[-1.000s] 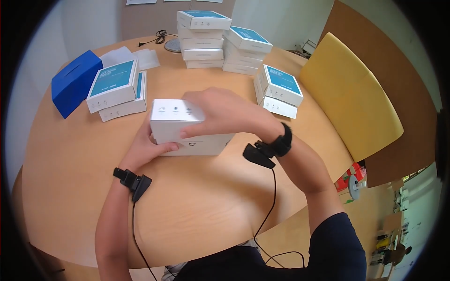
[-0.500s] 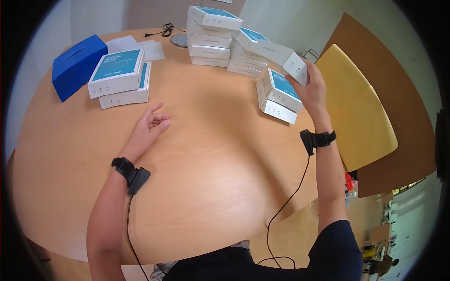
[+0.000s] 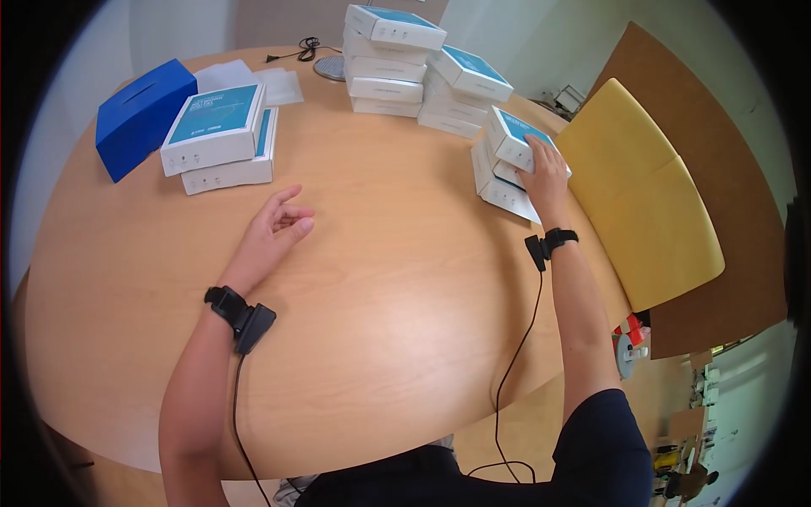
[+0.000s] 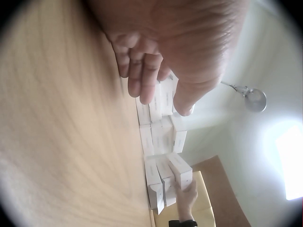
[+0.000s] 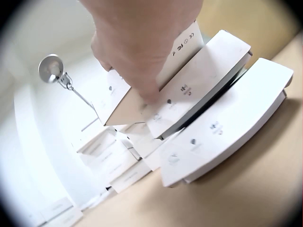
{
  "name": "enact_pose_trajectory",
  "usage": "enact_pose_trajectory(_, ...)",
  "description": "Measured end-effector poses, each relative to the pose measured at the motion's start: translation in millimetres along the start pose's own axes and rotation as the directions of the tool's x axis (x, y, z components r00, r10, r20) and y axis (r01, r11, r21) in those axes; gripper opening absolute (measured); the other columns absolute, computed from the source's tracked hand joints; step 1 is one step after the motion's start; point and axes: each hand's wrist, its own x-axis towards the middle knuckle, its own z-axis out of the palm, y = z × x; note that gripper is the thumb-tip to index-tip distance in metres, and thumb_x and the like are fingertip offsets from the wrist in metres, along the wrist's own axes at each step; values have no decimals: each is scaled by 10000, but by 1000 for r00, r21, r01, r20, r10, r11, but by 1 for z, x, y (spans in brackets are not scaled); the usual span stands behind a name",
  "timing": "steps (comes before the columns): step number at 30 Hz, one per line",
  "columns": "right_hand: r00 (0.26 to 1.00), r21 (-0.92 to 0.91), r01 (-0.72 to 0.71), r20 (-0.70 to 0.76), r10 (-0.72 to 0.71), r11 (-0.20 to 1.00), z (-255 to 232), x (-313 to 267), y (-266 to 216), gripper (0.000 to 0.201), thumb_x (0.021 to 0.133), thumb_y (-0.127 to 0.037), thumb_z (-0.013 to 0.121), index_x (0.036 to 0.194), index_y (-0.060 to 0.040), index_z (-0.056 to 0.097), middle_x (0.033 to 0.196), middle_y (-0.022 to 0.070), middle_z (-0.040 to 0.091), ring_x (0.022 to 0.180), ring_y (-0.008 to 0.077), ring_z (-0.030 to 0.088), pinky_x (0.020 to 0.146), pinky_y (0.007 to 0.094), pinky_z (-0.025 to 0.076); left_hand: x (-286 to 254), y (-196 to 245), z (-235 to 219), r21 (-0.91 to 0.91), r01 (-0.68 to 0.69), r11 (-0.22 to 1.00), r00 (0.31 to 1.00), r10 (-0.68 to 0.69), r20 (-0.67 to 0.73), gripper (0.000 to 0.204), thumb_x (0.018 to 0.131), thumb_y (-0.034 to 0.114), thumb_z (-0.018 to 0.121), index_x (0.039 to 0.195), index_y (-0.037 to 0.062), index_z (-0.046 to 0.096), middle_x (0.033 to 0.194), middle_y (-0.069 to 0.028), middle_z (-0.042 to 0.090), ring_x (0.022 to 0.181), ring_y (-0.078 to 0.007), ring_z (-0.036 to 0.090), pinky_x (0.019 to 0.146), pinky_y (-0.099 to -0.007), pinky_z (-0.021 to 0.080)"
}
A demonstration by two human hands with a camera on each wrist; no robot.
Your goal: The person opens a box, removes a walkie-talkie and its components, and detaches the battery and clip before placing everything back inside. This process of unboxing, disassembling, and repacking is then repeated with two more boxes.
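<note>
My right hand point(image 3: 547, 173) grips a white box with a teal top point(image 3: 512, 145), at the top of the right-hand stack. In the right wrist view that held box point(image 5: 110, 92) tilts over a second box point(image 5: 201, 82), the thumb side pressed close to their meeting edges. The lowest box point(image 5: 227, 125) has its front flap slanting outward. My left hand point(image 3: 272, 230) holds nothing and lies low over the table, fingers loosely curled; the left wrist view shows its fingers point(image 4: 136, 75) hanging relaxed above the wood.
Two taller stacks of similar boxes point(image 3: 387, 68) stand at the back. Two more boxes point(image 3: 220, 150) lie stacked at left beside a blue box point(image 3: 144, 118) and white sheets point(image 3: 279, 86). A yellow chair point(image 3: 642, 194) stands against the table's right side. A black cable point(image 3: 308, 49) lies at the back.
The box both hands held at the middle was carried by the right hand to the right and set atop the right stack. The left hand let go and stayed at the left.
</note>
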Motion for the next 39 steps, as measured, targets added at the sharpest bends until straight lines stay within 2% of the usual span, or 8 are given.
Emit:
enact_pose_trajectory(10,998,-27,57,7,-57,998,2,-8,-11,619,918,-382,823,1407,-50,637,1410,130,666,1312,353,603,1124,457,477,0,1,0,8,1,1000,1000,-1,-6,681,1063,262,714,1624,40,400,1315,-130,705,1196,-157,639,1083,-327,477)
enact_pose_trajectory(18,999,23,30,9,-30,999,37,3,11,532,932,-268,802,1369,-6,649,1400,192,659,1308,396,591,1136,483,467,2,-2,5,1,47,999,999,-47,-25,643,1050,253,734,1590,53,447,1320,-103,710,1187,-171,657,1028,-332,526)
enact_pose_trajectory(21,999,235,-1,-45,11,972,20,19,-48,410,952,-282,794,1240,-1,713,1225,182,725,1155,358,670,1013,429,526,1,0,2,65,4,998,999,-2,-34,572,1056,242,726,1549,47,512,1311,-97,715,1182,-161,657,1032,-324,530)
enact_pose_trajectory(25,893,632,-443,376,248,636,20,21,-128,395,1016,-390,730,972,1,763,885,80,738,855,222,716,784,330,548,2,1,3,48,3,999,1000,-3,-15,491,1065,243,713,1492,32,590,1304,-95,722,1185,-155,660,1049,-318,525)
enact_pose_trajectory(27,812,745,-583,529,246,324,35,17,-160,565,1054,-512,659,780,-22,727,686,14,644,633,108,637,612,273,503,3,-1,3,28,0,1000,1000,0,-9,463,1071,245,705,1465,18,617,1312,-99,722,1196,-156,663,1056,-314,523)
enact_pose_trajectory(30,657,645,-753,730,189,131,54,2,-189,573,1052,-530,660,731,-56,686,649,20,620,547,94,584,535,260,464,3,-5,1,-33,-6,999,1000,5,-20,434,1081,251,691,1431,-1,642,1322,-106,725,1213,-161,671,1063,-310,522)
enact_pose_trajectory(35,603,620,-785,766,224,-8,80,-27,-198,557,1050,-530,668,696,-103,613,600,-22,542,502,79,517,486,244,402,7,-3,-10,-66,-56,996,982,43,-182,378,1107,289,647,1343,0,703,1243,-98,753,1079,-131,696,969,-283,548)
enact_pose_trajectory(39,626,652,-755,747,226,-63,72,-33,-196,547,1055,-519,666,699,-109,601,600,-32,533,516,61,494,484,243,385,11,23,-53,34,-155,987,840,150,-521,351,1123,311,611,1250,11,741,1098,-63,752,869,-80,625,808,-242,517)
